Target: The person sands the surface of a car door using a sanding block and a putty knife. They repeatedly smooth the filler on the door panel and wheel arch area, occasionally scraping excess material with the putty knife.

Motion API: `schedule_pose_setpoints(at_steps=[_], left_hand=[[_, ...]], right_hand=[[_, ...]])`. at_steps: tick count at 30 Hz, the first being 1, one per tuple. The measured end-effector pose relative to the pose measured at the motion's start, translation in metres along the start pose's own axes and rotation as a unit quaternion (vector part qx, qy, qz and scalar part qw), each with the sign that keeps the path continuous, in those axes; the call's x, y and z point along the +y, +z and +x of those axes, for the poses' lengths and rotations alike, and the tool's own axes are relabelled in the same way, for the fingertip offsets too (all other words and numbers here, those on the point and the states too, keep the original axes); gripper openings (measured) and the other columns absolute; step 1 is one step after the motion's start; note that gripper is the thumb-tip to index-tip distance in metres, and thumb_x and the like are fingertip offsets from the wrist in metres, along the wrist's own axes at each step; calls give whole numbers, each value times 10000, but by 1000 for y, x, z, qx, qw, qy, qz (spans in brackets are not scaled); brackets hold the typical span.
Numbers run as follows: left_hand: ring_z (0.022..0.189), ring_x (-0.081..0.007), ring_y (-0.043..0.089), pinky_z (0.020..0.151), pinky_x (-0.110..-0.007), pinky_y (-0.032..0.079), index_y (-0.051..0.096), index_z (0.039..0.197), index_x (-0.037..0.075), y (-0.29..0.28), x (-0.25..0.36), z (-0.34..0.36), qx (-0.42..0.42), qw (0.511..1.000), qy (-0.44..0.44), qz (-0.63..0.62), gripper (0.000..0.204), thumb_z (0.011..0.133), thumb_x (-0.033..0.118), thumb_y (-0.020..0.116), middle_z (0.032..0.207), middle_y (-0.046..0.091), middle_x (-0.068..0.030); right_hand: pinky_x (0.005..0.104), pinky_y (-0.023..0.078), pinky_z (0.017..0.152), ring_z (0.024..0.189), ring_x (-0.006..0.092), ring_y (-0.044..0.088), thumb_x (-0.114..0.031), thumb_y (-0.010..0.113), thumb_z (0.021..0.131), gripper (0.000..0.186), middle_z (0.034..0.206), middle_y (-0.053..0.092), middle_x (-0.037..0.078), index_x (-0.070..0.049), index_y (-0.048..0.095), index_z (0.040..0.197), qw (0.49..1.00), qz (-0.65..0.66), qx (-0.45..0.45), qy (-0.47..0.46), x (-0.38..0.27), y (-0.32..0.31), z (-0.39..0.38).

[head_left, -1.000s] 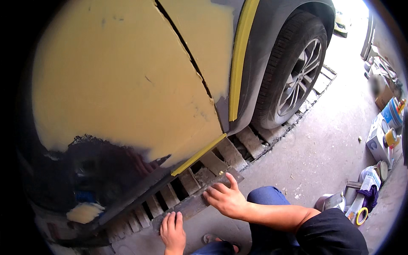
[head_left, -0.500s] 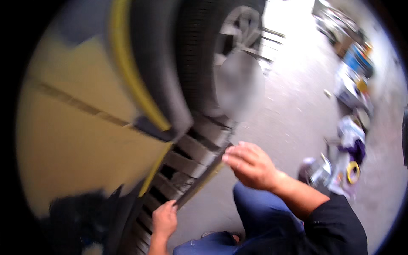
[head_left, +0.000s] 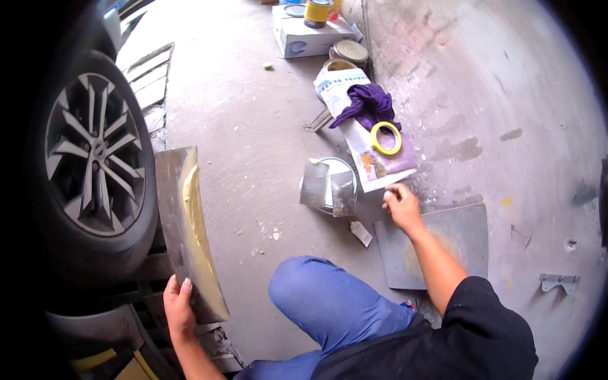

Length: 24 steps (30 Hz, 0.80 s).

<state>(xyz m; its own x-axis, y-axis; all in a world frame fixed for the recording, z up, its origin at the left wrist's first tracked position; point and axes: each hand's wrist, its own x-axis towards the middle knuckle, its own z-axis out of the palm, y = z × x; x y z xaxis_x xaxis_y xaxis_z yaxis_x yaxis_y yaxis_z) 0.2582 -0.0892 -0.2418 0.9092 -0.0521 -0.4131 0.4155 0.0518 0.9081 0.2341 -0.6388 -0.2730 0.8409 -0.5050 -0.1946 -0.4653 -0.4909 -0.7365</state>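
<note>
A wide flat metal spreader board (head_left: 187,228), smeared with a streak of yellowish filler along its middle, is held upright at its lower edge by the left hand (head_left: 179,308), whose fingers are closed around the bottom corner. The board is seen just in front of a car's tyre and alloy wheel (head_left: 95,161), which stands to the left of it, and above a slatted floor grate (head_left: 152,82) that runs beside the wheel. To the right of the board, across a bare stretch of concrete floor (head_left: 247,139), a round tin (head_left: 342,174) with two small metal scraper blades (head_left: 315,185) resting on it is found. Further right of the board, the right hand (head_left: 400,206) is lowered to the floor with its fingers curled together at the edge of a sheet of printed paper (head_left: 370,166); whether anything is pinched cannot be told. A grey flat panel (head_left: 453,244) lies on the floor just beneath that hand's forearm. On the paper, well to the right of the board, a roll of yellow tape (head_left: 386,137) and a purple cloth (head_left: 367,104) are laid. Beyond them a cardboard box (head_left: 307,35) carrying a yellow tin (head_left: 318,11) is seen. A blue-trousered knee (head_left: 316,304) is raised between the board and the panel.
</note>
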Motion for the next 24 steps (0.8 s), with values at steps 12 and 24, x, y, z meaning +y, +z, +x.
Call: schedule_pose_setpoints(at_steps=[12,24], left_hand=[[1063,-185,622,973,-368,479,522,1321,54,69,-57,71,19,975,-119,-185,387,945,67,614,1182,661,-77],[1003,-186,675,912,-357,544,588,1255,35,67,39,37,-19,955,-109,-276,261,1009,95,526,1109,702,-82]], right_hand=[[341,526,619,729,172,650,-331,779,868,548,935,692,115,30,551,1212,974,39,13,224,79,124,5],[357,516,709,737,219,616,-86,601,854,374,891,638,135,-12,531,1214,973,60,-83,-206,-51,85,-29]])
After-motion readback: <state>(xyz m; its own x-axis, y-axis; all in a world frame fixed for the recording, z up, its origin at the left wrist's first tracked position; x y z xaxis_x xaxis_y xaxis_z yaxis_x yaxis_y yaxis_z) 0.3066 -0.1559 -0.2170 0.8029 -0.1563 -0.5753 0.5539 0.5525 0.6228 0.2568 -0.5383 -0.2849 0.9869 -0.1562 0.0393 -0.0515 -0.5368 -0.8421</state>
